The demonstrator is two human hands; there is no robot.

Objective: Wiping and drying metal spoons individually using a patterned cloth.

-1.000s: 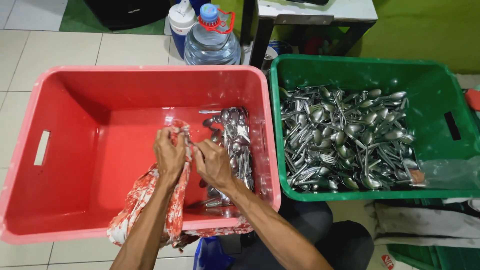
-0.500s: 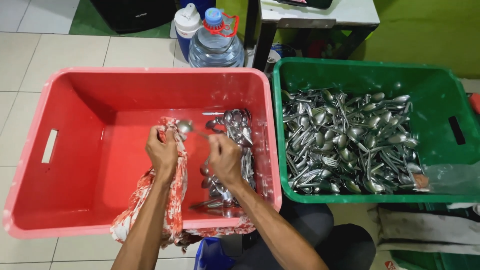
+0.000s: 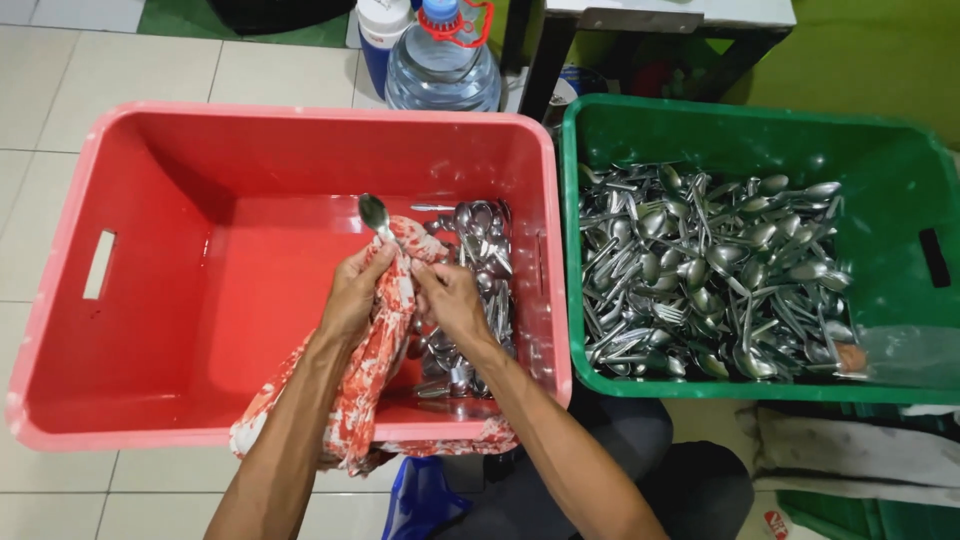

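Both hands [image 3: 405, 290] raised together, gripping cloth [image 3: 365, 380] around spoon [image 3: 375, 213]

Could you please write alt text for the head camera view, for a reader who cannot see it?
Two hands, left hand and right hand, wrap a red-and-white cloth around a spoon over a red crate holding a small pile of cutlery. Beside it, a green crate is heaped with spoons and forks.

The cloth [image 3: 375, 370] is white with red blotches. The left crate [image 3: 250, 150] is red, the right crate [image 3: 740, 125] green. The cutlery [image 3: 700, 270] is shiny silver.
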